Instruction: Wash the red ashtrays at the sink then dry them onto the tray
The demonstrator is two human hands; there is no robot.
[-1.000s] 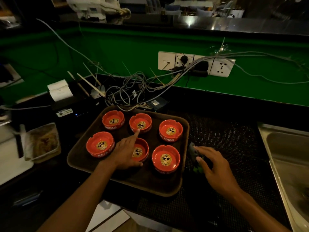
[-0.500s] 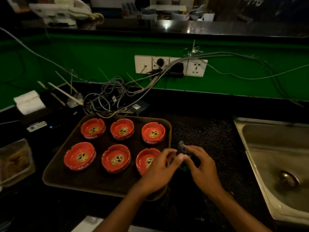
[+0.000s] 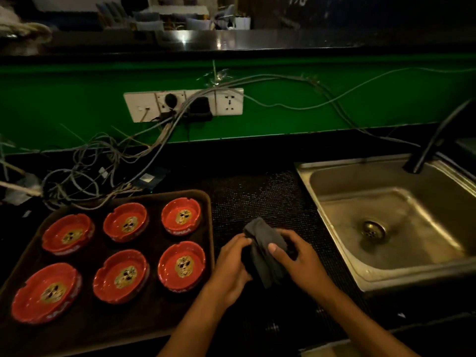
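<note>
Several red ashtrays with a skull print stand in two rows on a brown tray (image 3: 208, 210) at the left; the nearest to my hands is the front right ashtray (image 3: 181, 265). Both hands are over the black mesh mat between tray and sink. My left hand (image 3: 230, 266) and my right hand (image 3: 296, 258) together grip a dark grey cloth (image 3: 262, 251), bunched between them. The steel sink (image 3: 334, 186) lies at the right, with a drain (image 3: 372, 230) in its basin.
A black tap (image 3: 435, 140) leans over the sink's back corner. A tangle of cables (image 3: 108, 166) runs from the wall sockets (image 3: 184, 104) down to the counter behind the tray. The green wall panel closes off the back.
My left hand left the ashtrays on the tray and came right to join my right hand on the cloth. The cloth is now lifted and bunched between both hands. The view swung right toward the sink.
</note>
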